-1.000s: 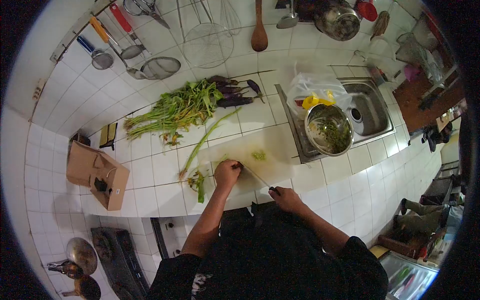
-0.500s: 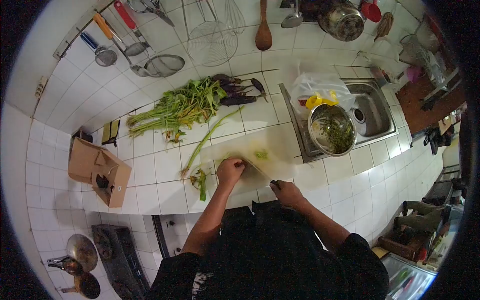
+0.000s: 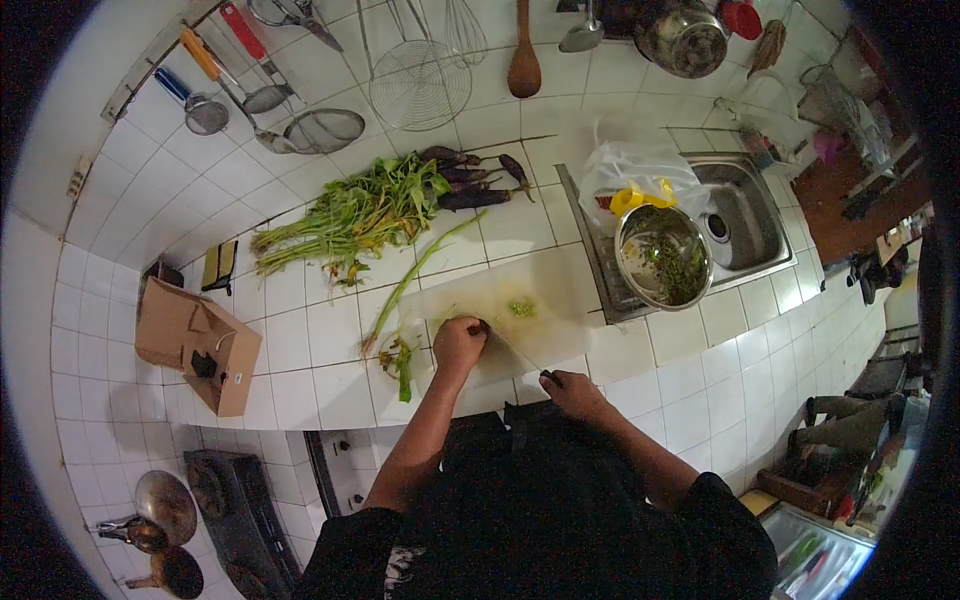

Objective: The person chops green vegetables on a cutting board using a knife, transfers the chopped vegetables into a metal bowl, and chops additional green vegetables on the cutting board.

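Observation:
My right hand [image 3: 578, 394] is closed around the dark handle of a knife [image 3: 520, 356]. The thin blade slants up and left over a pale cutting board [image 3: 560, 280], its tip close to my left hand [image 3: 459, 342]. Curled fingers hide whatever the left hand pinches on the board. Small chopped green pieces [image 3: 522, 308] lie just beyond the blade. A long green stalk [image 3: 420, 268] rests across the board's upper left edge, and wilted green trimmings [image 3: 402, 370] are left of my left wrist.
Behind are leafy greens [image 3: 350, 215] and purple eggplants [image 3: 470, 185]. A steel bowl of chopped greens [image 3: 665, 258] stands by the sink [image 3: 745, 215], beside a plastic bag [image 3: 640, 165]. An open cardboard box [image 3: 235, 355] sits at the left. Utensils hang on the wall.
My right hand and the knife handle have shifted slightly down, and the blade's angle differs a little. The left hand stays at nearly the same spot on the board.

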Tool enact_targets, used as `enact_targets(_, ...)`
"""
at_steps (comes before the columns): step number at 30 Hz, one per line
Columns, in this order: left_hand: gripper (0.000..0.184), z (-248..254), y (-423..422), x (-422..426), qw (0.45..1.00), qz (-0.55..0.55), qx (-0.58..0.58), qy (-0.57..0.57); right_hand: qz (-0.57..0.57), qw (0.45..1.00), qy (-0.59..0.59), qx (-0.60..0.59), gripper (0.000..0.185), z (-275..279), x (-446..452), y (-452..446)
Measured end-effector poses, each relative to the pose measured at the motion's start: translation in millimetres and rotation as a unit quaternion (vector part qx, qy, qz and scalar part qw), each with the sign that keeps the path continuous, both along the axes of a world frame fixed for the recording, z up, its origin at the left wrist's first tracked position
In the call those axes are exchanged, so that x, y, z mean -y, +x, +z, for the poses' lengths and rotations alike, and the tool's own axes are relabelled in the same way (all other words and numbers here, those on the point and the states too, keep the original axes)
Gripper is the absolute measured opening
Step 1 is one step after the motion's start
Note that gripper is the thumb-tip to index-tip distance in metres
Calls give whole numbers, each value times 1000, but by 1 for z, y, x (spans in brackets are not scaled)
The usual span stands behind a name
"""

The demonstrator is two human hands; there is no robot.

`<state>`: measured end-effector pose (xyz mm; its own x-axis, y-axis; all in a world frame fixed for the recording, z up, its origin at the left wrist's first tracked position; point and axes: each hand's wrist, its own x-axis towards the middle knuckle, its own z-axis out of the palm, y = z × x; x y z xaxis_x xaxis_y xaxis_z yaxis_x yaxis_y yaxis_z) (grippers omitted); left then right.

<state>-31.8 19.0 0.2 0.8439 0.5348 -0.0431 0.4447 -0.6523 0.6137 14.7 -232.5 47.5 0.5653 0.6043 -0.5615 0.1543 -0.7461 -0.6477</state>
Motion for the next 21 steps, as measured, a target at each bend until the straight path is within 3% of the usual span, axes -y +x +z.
enact_targets(5,21,-10,1,-4,998,-19,28,43,10,999,37,25,52,-14,-6,2)
enact_targets(12,19,2,1,-2,1000,7,-3,-8,-4,998,27,61,52,-17,-11,5)
enact_targets(21,17,0,-3,-1,999,6,26,-28,-11,1000,6,6,50,-14,4,-2)
